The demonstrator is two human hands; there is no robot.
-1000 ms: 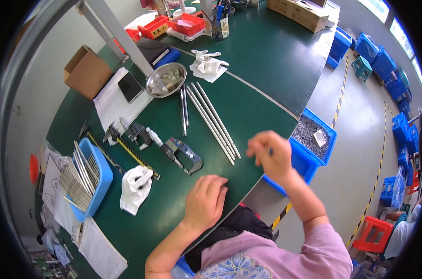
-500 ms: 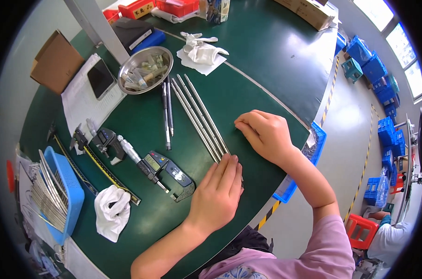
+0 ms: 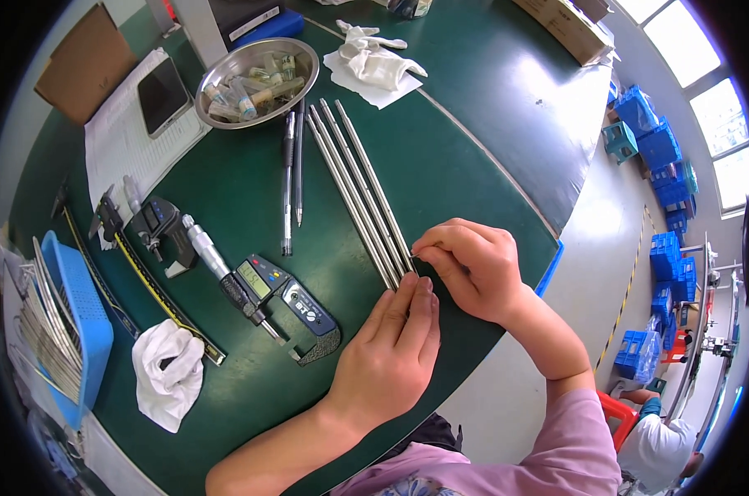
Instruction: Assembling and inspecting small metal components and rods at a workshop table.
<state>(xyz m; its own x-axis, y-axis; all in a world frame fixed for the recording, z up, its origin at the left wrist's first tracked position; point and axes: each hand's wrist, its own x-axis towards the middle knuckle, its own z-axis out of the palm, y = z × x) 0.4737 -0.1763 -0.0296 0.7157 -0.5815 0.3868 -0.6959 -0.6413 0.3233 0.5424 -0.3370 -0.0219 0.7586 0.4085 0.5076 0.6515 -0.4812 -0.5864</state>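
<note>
Several long thin metal rods (image 3: 354, 182) lie side by side on the green table (image 3: 473, 140), running away from me. My left hand (image 3: 391, 355) lies flat, palm down, with its fingertips against the rods' near ends. My right hand (image 3: 473, 269) is curled just to the right, thumb and forefinger pinched on the near end of the rightmost rod. Left of my left hand lies a digital micrometer (image 3: 283, 302).
Two pens (image 3: 290, 178) lie left of the rods, with a metal bowl of small vials (image 3: 254, 83) and white gloves (image 3: 374, 62) beyond. At the left are a second micrometer (image 3: 155, 223), a white cloth (image 3: 168, 380) and a blue basket of rods (image 3: 68, 322). Another person (image 3: 655, 446) sits lower right.
My right hand came in from the table's right edge to the rods' near ends. My left hand slid forward to meet them, and the view closed in on the table.
</note>
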